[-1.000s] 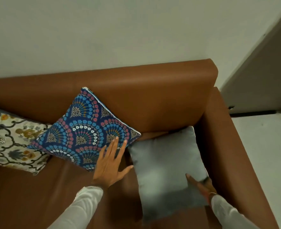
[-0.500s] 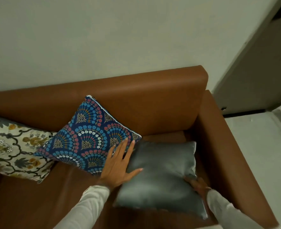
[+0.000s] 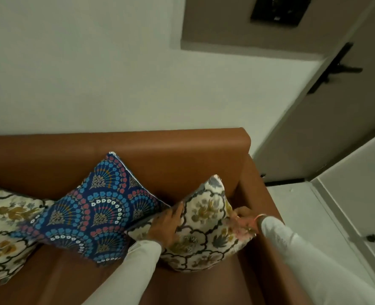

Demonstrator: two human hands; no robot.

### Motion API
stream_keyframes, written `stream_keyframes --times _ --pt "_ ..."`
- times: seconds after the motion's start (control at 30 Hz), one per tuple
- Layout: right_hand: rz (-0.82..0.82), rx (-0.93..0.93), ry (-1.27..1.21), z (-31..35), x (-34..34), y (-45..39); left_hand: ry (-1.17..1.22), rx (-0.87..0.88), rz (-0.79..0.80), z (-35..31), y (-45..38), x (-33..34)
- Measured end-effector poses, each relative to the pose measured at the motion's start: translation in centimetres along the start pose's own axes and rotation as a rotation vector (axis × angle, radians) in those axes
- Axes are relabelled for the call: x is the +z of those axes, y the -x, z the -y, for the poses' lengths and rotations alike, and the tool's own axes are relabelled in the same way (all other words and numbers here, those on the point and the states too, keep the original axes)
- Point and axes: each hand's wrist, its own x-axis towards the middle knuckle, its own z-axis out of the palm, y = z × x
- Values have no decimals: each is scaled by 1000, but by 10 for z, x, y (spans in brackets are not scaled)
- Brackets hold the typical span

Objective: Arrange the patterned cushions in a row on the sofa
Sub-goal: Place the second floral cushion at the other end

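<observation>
A cream floral cushion point(image 3: 206, 225) leans on one corner against the sofa back at the right end of the brown sofa point(image 3: 182, 150). My left hand point(image 3: 166, 223) grips its left edge and my right hand point(image 3: 244, 217) holds its right edge by the armrest. A blue fan-patterned cushion point(image 3: 96, 208) leans just left of it, touching it. Another cream floral cushion point(image 3: 3, 225) lies at the far left, partly under the blue one.
The sofa's right armrest point(image 3: 268, 216) runs close beside my right sleeve. A white wall rises behind the backrest. A grey door point(image 3: 345, 119) and pale floor point(image 3: 309, 219) lie to the right of the sofa. Bare brown seat point(image 3: 56, 282) shows in front of the cushions.
The cushion in my hands showed its plain grey side lying flat; now it is turned over and stood up, showing the floral face. My view has tilted upward.
</observation>
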Motion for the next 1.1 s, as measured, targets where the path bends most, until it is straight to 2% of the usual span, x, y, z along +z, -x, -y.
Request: stream_keyframes --times 0.13,0.2,0.33,0.43,0.5,0.63,0.7,0.77,0.83,0.93,1.03,1.1 --pt "-246 -90 161 -25 -4 -37 74 4 -81 6 -22 19" --pt "-256 -110 284 -30 -16 -46 165 -60 -71 3 -36 19" --pt "-151 -121 331 -25 -46 -90 249 -201 -30 7 -68 37" --pt "-150 -205 339 -17 -48 -125 248 -290 -35 13 -82 43" --pt "-135 -289 289 -15 -43 -149 328 -351 -8 19 -84 43" --pt "106 -367 201 -10 -47 -197 645 -486 2 7 -97 47" --pt "134 -382 196 -15 -60 -193 641 -546 -65 -22 -97 37" --pt "109 -391 178 -17 -55 -192 633 -518 -189 -25 -96 39" --pt "80 -406 189 -17 -61 -191 757 -416 -300 -23 -96 41" --pt "70 -420 184 -26 -85 -183 870 -261 -352 -27 -89 42" --pt "151 -465 99 -21 -110 -172 877 -147 -380 -33 -95 26" --pt "136 -543 80 -15 -128 -161 852 -83 -410 -44 -101 1"
